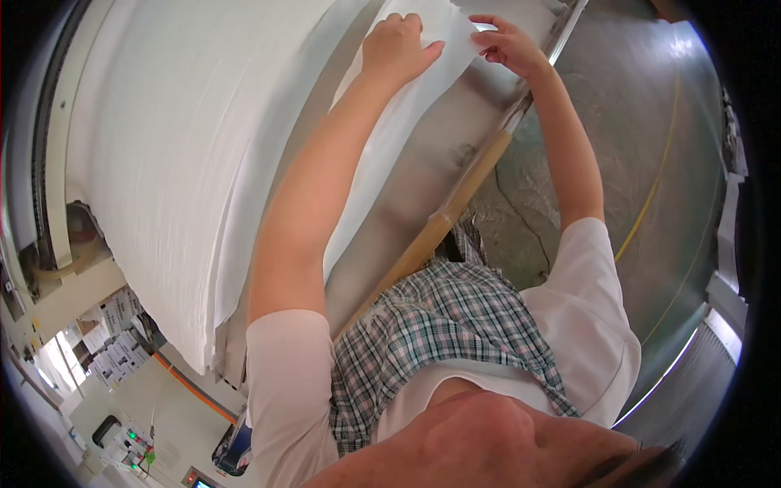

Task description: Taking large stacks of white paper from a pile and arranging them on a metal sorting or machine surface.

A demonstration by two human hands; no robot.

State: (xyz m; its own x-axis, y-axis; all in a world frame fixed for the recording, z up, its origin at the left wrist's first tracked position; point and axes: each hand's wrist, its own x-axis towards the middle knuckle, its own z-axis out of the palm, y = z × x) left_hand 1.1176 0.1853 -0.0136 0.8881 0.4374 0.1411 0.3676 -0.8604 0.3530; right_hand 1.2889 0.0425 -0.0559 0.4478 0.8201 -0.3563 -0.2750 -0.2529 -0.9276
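Note:
A long strip of thin white cloth-like sheet (pixel 407 114) runs over the grey metal table (pixel 443 146). On its far part rests my left hand (pixel 396 50), fingers bent over the sheet and thumb spread away; the fingertips are partly hidden. To the right, my right hand (pixel 508 45) is at the strip's right edge, thumb and index finger closing on it and the other fingers curled. A large stack of white sheets (pixel 179 163), layered along its edge, lies to the left of my left arm.
A wooden edge strip (pixel 464 195) borders the table in front of my body. At left is a pale machine frame (pixel 61 163). An orange bar (pixel 191 389) and a control panel with lights (pixel 134 443) are at lower left. The grey floor (pixel 626 122) carries a yellow line.

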